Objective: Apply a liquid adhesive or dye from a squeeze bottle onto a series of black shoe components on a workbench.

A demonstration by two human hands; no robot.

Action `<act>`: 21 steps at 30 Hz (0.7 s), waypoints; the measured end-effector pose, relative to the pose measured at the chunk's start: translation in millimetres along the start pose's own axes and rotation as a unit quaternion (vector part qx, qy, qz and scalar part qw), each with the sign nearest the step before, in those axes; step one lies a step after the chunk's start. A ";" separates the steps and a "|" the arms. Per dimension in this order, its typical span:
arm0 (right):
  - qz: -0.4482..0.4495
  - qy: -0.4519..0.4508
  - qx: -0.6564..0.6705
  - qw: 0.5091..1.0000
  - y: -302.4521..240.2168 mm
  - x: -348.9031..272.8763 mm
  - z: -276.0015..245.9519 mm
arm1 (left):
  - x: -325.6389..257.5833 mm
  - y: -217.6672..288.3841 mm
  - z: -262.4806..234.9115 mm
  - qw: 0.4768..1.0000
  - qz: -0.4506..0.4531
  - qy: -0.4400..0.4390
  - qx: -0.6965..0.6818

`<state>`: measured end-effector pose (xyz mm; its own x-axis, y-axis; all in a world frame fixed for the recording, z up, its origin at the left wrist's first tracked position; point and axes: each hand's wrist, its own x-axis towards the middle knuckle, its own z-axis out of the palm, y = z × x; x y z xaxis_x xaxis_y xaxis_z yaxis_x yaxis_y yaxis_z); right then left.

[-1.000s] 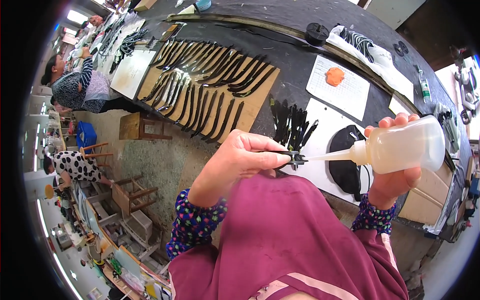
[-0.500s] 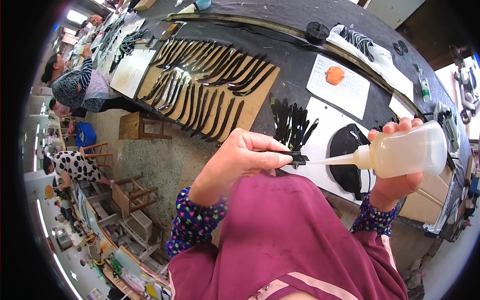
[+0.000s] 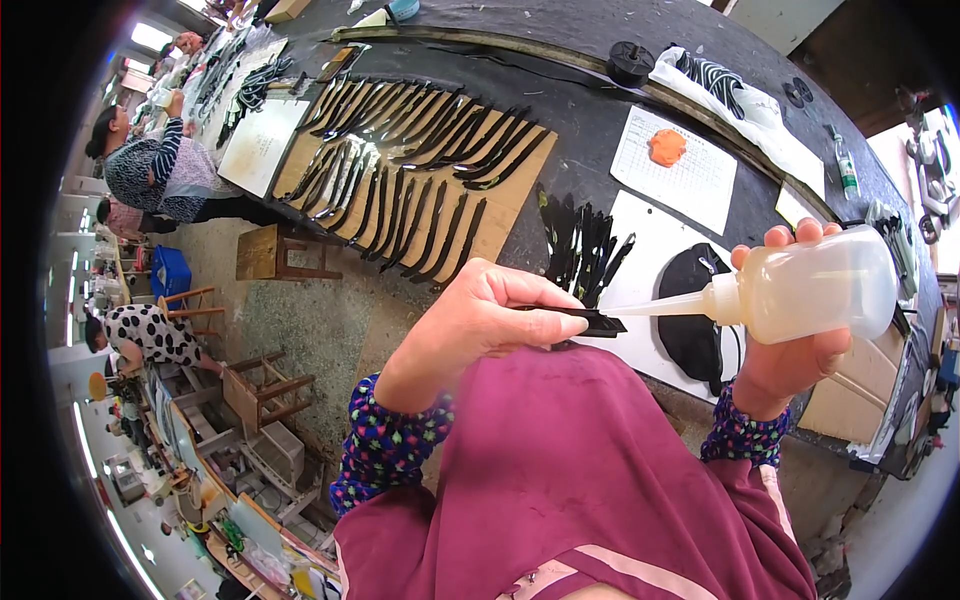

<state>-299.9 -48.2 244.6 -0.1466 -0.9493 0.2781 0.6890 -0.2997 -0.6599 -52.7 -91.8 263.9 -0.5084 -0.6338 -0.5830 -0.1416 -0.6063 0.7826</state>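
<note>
Over the maroon apron (image 3: 580, 450), just off the near edge of the tabletop (image 3: 588, 145), the head view shows the left hand (image 3: 490, 318), thumb and forefinger clamped on a black strip (image 3: 607, 326); its end juts right, presumably to stay free for the nozzle (image 3: 668, 305). The right hand (image 3: 785, 370) wraps its fingers around a translucent squeeze bottle (image 3: 820, 288), tipped sideways, likely so the pale contents reach the tip; whether that touches the strip I cannot tell. Farther left, similar strips (image 3: 470, 242) lie spaced out on brown cardboard (image 3: 512, 220), probably to keep them apart. The held strip looks narrow, dark and flat-sided, with an angled end; the left hand hides much of the rest.
</note>
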 end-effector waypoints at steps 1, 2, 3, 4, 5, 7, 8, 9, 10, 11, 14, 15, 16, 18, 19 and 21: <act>0.000 0.000 0.000 1.000 -0.3 -0.6 0.2 | -0.3 -0.5 0.1 1.000 0.000 -0.001 -0.001; 0.004 0.010 -0.008 1.000 -0.7 -1.2 0.4 | -0.5 -1.3 0.4 1.000 0.000 -0.001 -0.001; 0.007 0.019 -0.016 1.000 -1.1 -1.7 0.8 | -0.6 -2.2 0.6 1.000 0.001 -0.001 -0.006; 0.007 0.019 -0.016 1.000 -1.3 -1.9 1.4 | -0.5 -2.7 0.7 1.000 0.002 -0.001 -0.010; 0.009 0.023 -0.018 1.000 -1.2 -2.1 2.3 | -0.8 -2.5 0.8 1.000 0.002 -0.002 -0.010; 0.011 0.027 -0.020 0.999 -1.6 -2.7 2.5 | -1.4 -1.6 1.4 1.000 -0.005 -0.004 -0.013; 0.010 0.029 -0.026 0.999 -2.2 -3.1 2.0 | -1.5 -1.6 1.8 1.000 -0.005 -0.005 -0.012; 0.009 0.032 -0.032 0.999 -2.6 -3.4 1.6 | -1.6 -1.6 2.2 1.000 -0.003 -0.003 -0.008; 0.009 0.032 -0.032 0.999 -2.5 -3.8 1.4 | -1.7 -2.0 2.4 1.000 -0.001 0.000 -0.003; 0.009 0.031 -0.032 0.999 -2.3 -4.1 1.2 | -1.8 -2.3 2.3 1.000 -0.001 0.000 -0.003; 0.009 0.030 -0.031 0.999 -2.4 -5.6 -0.3 | -1.6 -3.0 1.6 1.000 0.002 -0.006 -0.018; 0.009 0.029 -0.030 0.999 -2.5 -6.2 -0.8 | -1.4 -3.1 1.4 1.000 0.002 -0.008 -0.017; 0.010 0.030 -0.030 0.999 -2.1 -6.5 -0.8 | -1.5 -3.3 1.0 1.000 0.003 -0.008 -0.016; 0.010 0.029 -0.021 0.999 -1.4 -7.1 -0.7 | -1.6 -4.2 0.3 1.000 0.002 -0.007 -0.021; 0.010 0.029 -0.021 0.999 -1.5 -7.2 0.2 | -1.7 -4.6 0.0 1.000 0.002 -0.006 -0.026; 0.019 0.026 -0.018 0.999 -1.9 -7.2 2.5 | -1.6 -5.6 -1.1 1.000 0.002 -0.007 -0.024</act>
<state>-298.4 -40.6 245.6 -0.1588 -0.9634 0.2162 0.6695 -0.2660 -0.6936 -50.2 -87.9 260.2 -0.5212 -0.6300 -0.5757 -0.0976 -0.6262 0.7735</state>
